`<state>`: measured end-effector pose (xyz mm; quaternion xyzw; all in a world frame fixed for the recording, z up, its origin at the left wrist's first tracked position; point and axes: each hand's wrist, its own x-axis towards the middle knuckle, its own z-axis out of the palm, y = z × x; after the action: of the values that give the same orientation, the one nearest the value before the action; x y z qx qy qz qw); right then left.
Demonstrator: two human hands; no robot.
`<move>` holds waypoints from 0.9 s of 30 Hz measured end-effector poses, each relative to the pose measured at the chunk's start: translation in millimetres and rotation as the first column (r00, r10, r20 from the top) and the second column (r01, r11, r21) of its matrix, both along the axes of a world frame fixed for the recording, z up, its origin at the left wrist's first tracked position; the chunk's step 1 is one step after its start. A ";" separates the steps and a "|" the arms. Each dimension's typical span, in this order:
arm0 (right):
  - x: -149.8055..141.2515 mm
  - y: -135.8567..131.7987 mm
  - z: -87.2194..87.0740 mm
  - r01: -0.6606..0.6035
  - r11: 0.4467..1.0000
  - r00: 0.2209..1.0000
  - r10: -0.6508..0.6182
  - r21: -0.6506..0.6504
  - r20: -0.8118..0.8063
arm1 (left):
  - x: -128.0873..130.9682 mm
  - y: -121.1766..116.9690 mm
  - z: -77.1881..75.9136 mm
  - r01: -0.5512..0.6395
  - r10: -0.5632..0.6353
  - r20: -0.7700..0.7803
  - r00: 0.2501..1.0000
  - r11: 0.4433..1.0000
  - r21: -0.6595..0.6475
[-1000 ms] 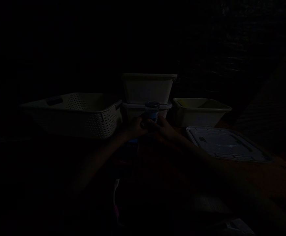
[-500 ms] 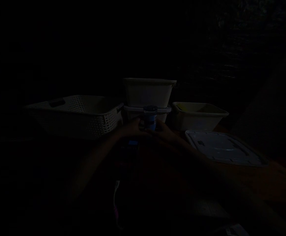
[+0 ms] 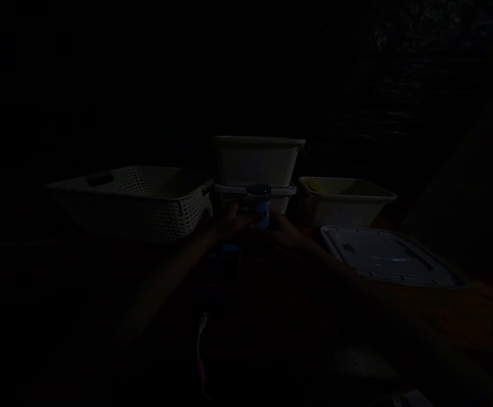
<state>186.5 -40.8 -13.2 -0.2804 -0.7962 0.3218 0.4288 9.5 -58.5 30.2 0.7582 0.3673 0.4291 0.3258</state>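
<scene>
In the dim middle of the head view, a small jar (image 3: 258, 195) with a dark, shiny top and a blue label stands upright between my hands. My left hand (image 3: 231, 220) is closed on its left side, with fingers reaching across the label. From the right, my right hand (image 3: 280, 229) wraps around the lower part, its fingers partly lost in shadow. Just below my left hand lies a dark box-like device (image 3: 221, 271) with a small blue lit patch. Whether the jar's base rests on anything is too dark to tell.
A perforated basket (image 3: 182, 217) stands at left. Behind the jar, one white tub (image 3: 257, 164) is stacked on a lidded tub (image 3: 286, 198). Another tub (image 3: 339, 209) is at right, with a flat lid (image 3: 390, 257) before it on the wooden table (image 3: 483, 311). A white cable (image 3: 199, 339) runs below the device.
My left fingers have shifted across the front of the jar and now cover more of its label. My right hand stays around it. The whole view has moved very slightly.
</scene>
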 end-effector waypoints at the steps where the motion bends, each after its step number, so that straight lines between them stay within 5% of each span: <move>1: 0.0 -0.4 0.3 0.009 1.000 1.000 -0.009 0.004 0.004 | 0.1 -0.3 -0.3 -0.006 0.006 0.005 1.000 1.000 0.010; 7: 0.1 -2.5 0.5 0.017 1.000 1.000 -0.017 -0.004 0.006 | 0.2 -2.6 0.5 -0.056 0.057 -0.001 0.998 0.996 0.073; 15: -1.0 0.4 0.5 -0.033 0.999 0.999 0.032 -0.022 -0.031 | 0.3 -2.5 1.8 -0.109 0.109 -0.028 0.994 0.994 0.001; 20: 5.2 -2.6 2.4 -0.232 0.943 0.972 0.234 -0.241 -0.018 | -0.2 -1.6 2.8 -0.166 0.166 -0.031 0.986 0.986 -0.014; 24: 13.1 -1.1 3.9 -0.176 0.869 0.980 0.200 -0.462 0.003 | 0.3 -3.9 5.2 -0.176 0.176 0.002 0.984 0.984 -0.041; 27: 16.4 2.5 6.4 -0.245 0.806 0.970 0.197 -0.538 -0.146 | 0.3 -1.0 5.6 -0.141 0.148 0.170 0.974 0.988 -0.056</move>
<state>202.9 -38.3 -6.9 -0.2841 -0.6779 0.5968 0.3218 9.7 -59.5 35.7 0.6818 0.4010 0.5081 0.3410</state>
